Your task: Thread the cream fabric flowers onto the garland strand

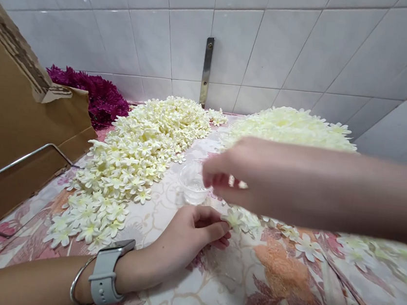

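My left hand rests on the flowered tablecloth with its fingers curled, pinching a small cream fabric flower. A grey watch and a metal bangle sit on that wrist. My right hand hovers just above it, blurred, fingertips pinched together over a small clear plastic cup; what they hold is too small to make out. A long heap of small cream flowers lies to the left. A second pile of larger cream flowers lies behind my right arm.
A brown cardboard box with a metal rod stands at the left. Dark magenta flowers are heaped at the back left. White tiled wall with a metal bracket closes off the back. Loose flowers lie at the right.
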Tool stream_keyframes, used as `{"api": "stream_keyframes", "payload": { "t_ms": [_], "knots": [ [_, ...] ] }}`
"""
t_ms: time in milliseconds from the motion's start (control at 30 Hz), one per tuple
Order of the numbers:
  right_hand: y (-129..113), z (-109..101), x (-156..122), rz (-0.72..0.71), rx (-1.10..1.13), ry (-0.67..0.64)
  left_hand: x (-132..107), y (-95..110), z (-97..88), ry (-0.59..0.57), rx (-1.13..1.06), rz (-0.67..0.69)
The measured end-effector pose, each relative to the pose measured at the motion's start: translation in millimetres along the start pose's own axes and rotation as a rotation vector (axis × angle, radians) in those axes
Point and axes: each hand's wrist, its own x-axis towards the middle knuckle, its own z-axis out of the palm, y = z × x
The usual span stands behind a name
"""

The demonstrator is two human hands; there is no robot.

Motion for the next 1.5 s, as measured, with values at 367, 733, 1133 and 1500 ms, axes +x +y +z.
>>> {"api": "stream_keyframes", "payload": {
  "t_ms": [367,733,1133,1500],
  "knots": [
    [11,68,-100,0.159,0.331,0.103,-3,5,1.5,-0.062,0.154,-0.018],
    [22,54,-103,0.354,0.232,0.139,-1,12,6.0,0.085,-0.010,-0.008],
    [50,26,-102,0.314,0.059,0.259,-1,9,5.5,0.096,0.014,-0.020],
    [77,19,-100,0.419,-0.002,0.321,-2,10,4.7,0.118,0.054,-0.033]
  ]
}}
